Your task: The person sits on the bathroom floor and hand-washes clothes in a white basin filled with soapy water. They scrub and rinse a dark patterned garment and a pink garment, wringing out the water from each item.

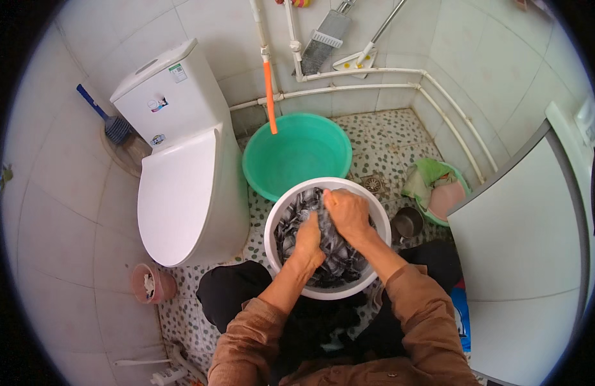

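Observation:
A white plastic basin stands between my knees, holding a wet black, grey and white plaid garment with some suds on it. Both my hands are inside its rim, gripping the cloth. My left hand has a bunched fold of the garment, with the thumb pointing away from me. Just beyond it to the right, my right hand is closed in a fist around another part of the same fabric. A stretch of cloth runs between the two hands. The fingertips of both are hidden.
Behind the basin sits a green plastic tub with an orange hose hanging over it. A toilet stands left. On the right are a metal pot, a floor drain and a white appliance. A pink bin is lower left.

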A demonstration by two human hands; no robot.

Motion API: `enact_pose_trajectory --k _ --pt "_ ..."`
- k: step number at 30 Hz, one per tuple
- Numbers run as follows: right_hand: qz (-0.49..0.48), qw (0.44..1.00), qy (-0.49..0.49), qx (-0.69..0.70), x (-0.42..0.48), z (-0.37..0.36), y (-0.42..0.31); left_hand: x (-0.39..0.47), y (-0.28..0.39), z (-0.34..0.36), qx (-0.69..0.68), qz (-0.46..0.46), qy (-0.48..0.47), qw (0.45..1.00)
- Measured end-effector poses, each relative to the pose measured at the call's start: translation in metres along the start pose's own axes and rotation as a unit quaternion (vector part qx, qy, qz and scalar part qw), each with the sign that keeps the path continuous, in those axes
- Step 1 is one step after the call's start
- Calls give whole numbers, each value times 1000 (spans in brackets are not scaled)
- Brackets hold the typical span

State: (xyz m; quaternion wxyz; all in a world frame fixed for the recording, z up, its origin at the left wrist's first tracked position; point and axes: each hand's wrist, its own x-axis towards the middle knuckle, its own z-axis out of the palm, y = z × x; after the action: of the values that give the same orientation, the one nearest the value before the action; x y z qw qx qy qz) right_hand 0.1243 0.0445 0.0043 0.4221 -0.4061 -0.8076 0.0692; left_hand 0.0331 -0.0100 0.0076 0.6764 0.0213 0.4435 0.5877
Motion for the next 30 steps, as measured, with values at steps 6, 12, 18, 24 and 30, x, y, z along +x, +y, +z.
enact_pose_trajectory --k 6,12,18,24,30 --pt "-70 996 -13 62 -26 -10 -49 12 25 -17 -10 57 -72 996" --pt "35 999 -20 11 -2 1 3 4 -4 -1 -7 -5 -11 1000" --pt "-57 994 -13 97 -22 -15 -54 23 18 -40 -58 43 -200 977" --pt "12 1000 -5 18 -2 0 -1 16 -14 -14 -26 17 -18 999" --pt "-82 991 -5 103 -23 -10 -55 44 11 -56 -35 42 -177 983"
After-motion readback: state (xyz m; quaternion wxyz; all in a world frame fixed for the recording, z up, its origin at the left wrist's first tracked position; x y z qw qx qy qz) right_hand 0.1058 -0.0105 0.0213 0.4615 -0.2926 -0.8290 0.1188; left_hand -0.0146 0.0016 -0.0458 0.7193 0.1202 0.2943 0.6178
